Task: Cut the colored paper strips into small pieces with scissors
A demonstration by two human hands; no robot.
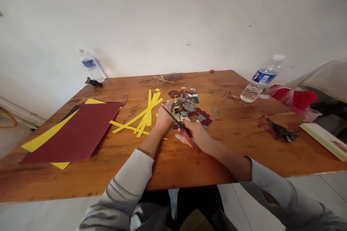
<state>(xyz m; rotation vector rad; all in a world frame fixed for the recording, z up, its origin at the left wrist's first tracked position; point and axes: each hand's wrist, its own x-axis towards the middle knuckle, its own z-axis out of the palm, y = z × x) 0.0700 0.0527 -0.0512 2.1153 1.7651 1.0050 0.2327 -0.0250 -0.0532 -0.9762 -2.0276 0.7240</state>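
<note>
My right hand [196,135] is closed round the red handles of a pair of scissors [191,140], whose dark blades point up and left toward my left hand. My left hand [165,115] has its fingers bent together at the near left edge of a pile of small cut paper pieces [189,106]; what it holds, if anything, is hidden. The pieces are grey-green, maroon and white. Several yellow paper strips [148,112] lie crossed just left of my left hand.
Maroon sheet [78,130] over yellow and dark sheets at left on the wooden table [121,173]. Water bottles stand at back left [92,66] and right [261,79]. Black cable [93,82], dark plug [282,131], pale box [325,140], red bundle in plastic [294,97], thin twigs [165,78].
</note>
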